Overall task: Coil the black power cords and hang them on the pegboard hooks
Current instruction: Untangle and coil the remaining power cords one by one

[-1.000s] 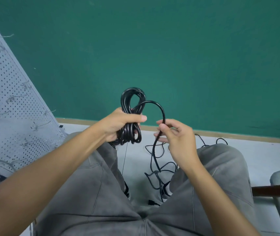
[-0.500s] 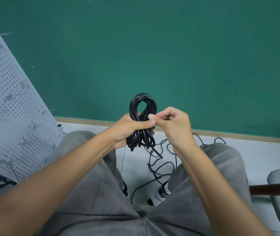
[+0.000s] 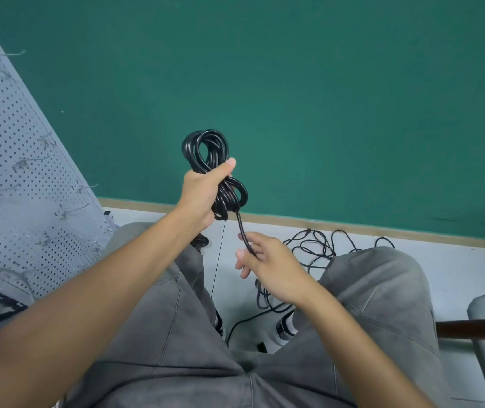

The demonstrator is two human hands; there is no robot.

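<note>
At frame centre, the left hand (image 3: pixel 203 192) is clutching the coiled black rubber power cord (image 3: pixel 209 156); the right hand (image 3: pixel 267 265) below is pinching its loose trailing strand (image 3: pixel 240 228)

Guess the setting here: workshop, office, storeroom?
Likely a workshop or equipment storeroom, though I can't be sure. A grey pegboard with metal hooks leans at the left, loose black cords lie tangled on the pale floor, and the green wall is bare.

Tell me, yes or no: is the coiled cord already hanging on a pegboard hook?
No: the coiled cord is gripped in the left hand, away from the pegboard.
</note>
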